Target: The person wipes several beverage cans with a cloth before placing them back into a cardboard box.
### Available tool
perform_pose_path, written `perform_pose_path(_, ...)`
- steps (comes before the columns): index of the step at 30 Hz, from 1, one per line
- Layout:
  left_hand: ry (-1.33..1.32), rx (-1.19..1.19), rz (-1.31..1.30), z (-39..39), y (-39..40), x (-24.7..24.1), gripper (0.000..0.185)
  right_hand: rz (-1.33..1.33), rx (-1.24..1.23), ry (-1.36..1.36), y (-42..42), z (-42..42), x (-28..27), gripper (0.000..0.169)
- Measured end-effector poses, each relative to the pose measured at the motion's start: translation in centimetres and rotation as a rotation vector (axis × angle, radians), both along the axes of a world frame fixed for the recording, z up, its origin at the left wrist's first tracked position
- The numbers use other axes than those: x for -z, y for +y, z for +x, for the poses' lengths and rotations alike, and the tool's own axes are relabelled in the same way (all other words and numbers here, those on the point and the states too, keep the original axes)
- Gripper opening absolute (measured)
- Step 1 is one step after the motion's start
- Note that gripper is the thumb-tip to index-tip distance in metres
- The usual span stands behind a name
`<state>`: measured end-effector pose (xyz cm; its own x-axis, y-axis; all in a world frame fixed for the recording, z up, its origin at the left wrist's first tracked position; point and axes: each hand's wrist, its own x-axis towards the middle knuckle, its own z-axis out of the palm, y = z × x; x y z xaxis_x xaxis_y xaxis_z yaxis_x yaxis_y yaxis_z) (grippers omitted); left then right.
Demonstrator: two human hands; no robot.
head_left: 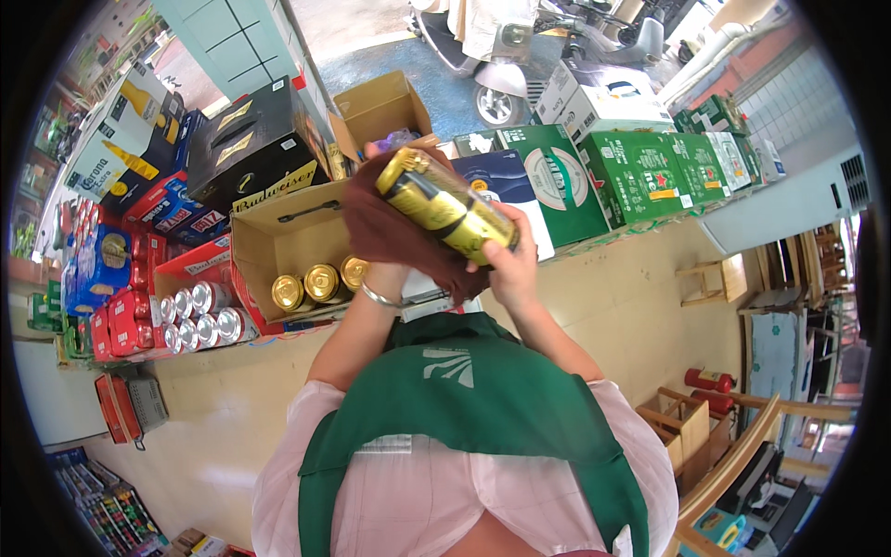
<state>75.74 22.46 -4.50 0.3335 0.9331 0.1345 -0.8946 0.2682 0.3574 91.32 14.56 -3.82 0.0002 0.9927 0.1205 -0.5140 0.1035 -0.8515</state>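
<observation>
A gold-and-black beverage can [452, 205], maybe more than one together, is held tilted in front of my chest. My right hand [518, 261] grips its lower right end, with the thumb across the front. A dark brown cloth [372, 216] lies behind and under the can. My left hand [387, 276] holds this cloth from beneath; the fabric hides most of its fingers. A metal bangle circles the left wrist. Just below the cloth, on the left, an open cardboard box [261, 244] contains gold-topped cans [321, 281] standing upright.
Behind the cloth stands another open carton [390, 104]. A black Budweiser case [250, 143] and an open red box of silver-topped cans [209, 296] are at left. Green Heineken cases [637, 177] line the display to the right. A scooter [498, 83] is parked beyond; a wooden stool [717, 278] stands right.
</observation>
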Motion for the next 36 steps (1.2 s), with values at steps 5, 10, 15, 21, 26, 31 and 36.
perform_pose_path(5,0.269,-0.075,-0.141,-2.1,-2.3,-1.2,0.047,-0.041,-0.05,-0.049,-1.1,4.4,-0.8,0.058)
perform_pose_path(10,0.681,-0.292,-0.131,-0.5,-4.9,-1.3,0.033,-0.068,0.042,-0.445,-2.0,5.6,-0.6,0.049)
perform_pose_path(15,1.35,-0.761,0.328,0.4,-4.5,3.7,0.021,-0.235,0.137,-0.326,-2.6,2.6,0.5,0.041)
perform_pose_path(21,1.272,-0.797,0.117,-1.5,-3.7,4.9,0.021,0.593,0.293,-1.102,-3.1,1.8,0.4,0.059)
perform_pose_path(26,0.919,-0.635,-0.07,-1.8,-3.2,4.8,0.017,0.602,0.244,-1.141,-2.1,2.2,0.4,0.059)
perform_pose_path(31,1.025,-0.674,0.058,-1.0,-3.5,5.1,0.022,-0.4,0.074,-0.181,-1.7,2.2,1.8,0.041)
perform_pose_path(36,0.974,-0.783,0.204,0.0,-3.7,4.2,0.025,-0.626,-0.037,0.054,0.0,3.6,0.1,0.034)
